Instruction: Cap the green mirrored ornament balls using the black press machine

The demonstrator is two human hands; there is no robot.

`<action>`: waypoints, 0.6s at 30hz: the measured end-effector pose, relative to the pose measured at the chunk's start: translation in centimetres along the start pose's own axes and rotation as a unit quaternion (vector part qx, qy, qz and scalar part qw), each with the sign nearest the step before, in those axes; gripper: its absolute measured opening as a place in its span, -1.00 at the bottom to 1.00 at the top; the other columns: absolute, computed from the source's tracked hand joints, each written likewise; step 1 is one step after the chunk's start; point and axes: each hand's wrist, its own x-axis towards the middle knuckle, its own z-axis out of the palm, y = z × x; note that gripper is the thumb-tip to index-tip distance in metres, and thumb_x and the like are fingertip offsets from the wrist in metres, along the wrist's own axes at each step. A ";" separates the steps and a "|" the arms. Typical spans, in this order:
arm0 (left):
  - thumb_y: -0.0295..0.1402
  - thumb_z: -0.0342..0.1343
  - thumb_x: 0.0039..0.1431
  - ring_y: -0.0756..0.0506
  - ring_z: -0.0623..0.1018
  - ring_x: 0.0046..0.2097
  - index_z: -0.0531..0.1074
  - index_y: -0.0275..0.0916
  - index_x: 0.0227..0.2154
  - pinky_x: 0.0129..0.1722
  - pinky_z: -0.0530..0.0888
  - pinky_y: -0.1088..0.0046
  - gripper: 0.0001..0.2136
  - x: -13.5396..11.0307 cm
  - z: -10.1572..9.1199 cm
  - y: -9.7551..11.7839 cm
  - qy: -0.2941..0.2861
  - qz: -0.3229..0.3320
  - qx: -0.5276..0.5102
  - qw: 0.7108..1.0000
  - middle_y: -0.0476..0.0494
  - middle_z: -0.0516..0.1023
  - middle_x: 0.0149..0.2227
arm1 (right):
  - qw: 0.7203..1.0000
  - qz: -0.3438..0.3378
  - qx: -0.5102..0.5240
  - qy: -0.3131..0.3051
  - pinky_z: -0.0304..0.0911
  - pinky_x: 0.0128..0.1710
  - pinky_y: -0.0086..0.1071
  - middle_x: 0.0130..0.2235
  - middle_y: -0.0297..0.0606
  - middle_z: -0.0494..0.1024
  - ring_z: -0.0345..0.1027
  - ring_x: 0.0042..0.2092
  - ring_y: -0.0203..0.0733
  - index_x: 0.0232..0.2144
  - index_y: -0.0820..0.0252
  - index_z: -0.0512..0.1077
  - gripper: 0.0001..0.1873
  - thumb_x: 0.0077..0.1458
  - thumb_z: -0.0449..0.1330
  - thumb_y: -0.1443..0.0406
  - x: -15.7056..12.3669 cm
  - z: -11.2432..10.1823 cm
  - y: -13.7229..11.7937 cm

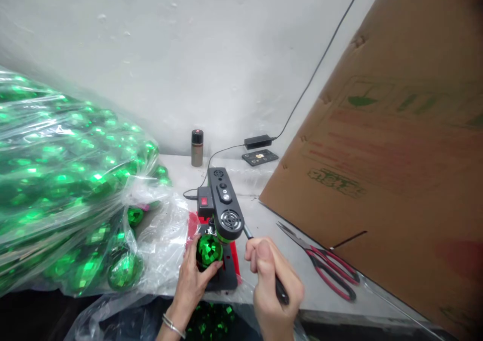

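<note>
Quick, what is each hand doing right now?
Left hand: closed around the green mirror ball under the small machine.
Right hand: closed around the machine's black lever handle.

Table (264,220) w/ press (221,215), scissors (324,260), bottle (196,148), box (385,180).

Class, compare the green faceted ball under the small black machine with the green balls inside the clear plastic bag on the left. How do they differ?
The ball under the machine is single, bare and steadied by the left hand on the machine's black base. The bagged balls are many, heaped together and wrapped in clear plastic, with no hand on them. The right hand grips the machine's lever, not a ball. Both are shiny, green and mirror-faceted.
</note>
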 end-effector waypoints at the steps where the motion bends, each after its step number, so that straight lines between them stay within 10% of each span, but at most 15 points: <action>1: -0.11 0.41 0.10 -0.45 0.56 0.38 0.40 -0.18 0.34 0.41 0.47 -0.15 -0.26 -0.1 0.0 -0.2 -0.007 0.014 0.007 1.000 -0.40 0.58 0.35 | 1.000 -0.004 0.000 0.000 0.23 -0.44 -0.43 -0.47 -0.40 0.37 0.32 -0.44 -0.33 -0.43 0.11 0.33 -0.61 0.53 0.03 0.40 0.0 0.0 0.0; 10: -0.17 0.38 0.17 -0.47 0.53 0.41 0.39 -0.15 0.37 0.41 0.48 -0.19 -0.30 -1.4 0.3 -1.0 -0.026 0.059 0.037 0.997 -0.40 0.55 0.38 | 1.000 -0.002 0.000 -0.013 0.24 -0.41 -0.46 -0.44 -0.41 0.37 0.33 -0.42 -0.37 -0.40 0.11 0.31 -0.64 0.51 0.03 0.45 -0.6 -0.3 0.3; 18: 0.06 0.31 0.21 -0.41 0.54 0.40 0.31 -0.20 0.40 0.44 0.43 -0.07 -0.22 -0.1 -1.2 -0.1 -0.031 -0.061 -0.035 0.997 -0.40 0.55 0.37 | 1.000 -0.014 -0.009 -0.013 0.22 -0.43 -0.47 -0.45 -0.42 0.36 0.34 -0.43 -0.38 -0.39 0.10 0.28 -0.64 0.51 0.01 0.47 -0.2 -0.2 -0.1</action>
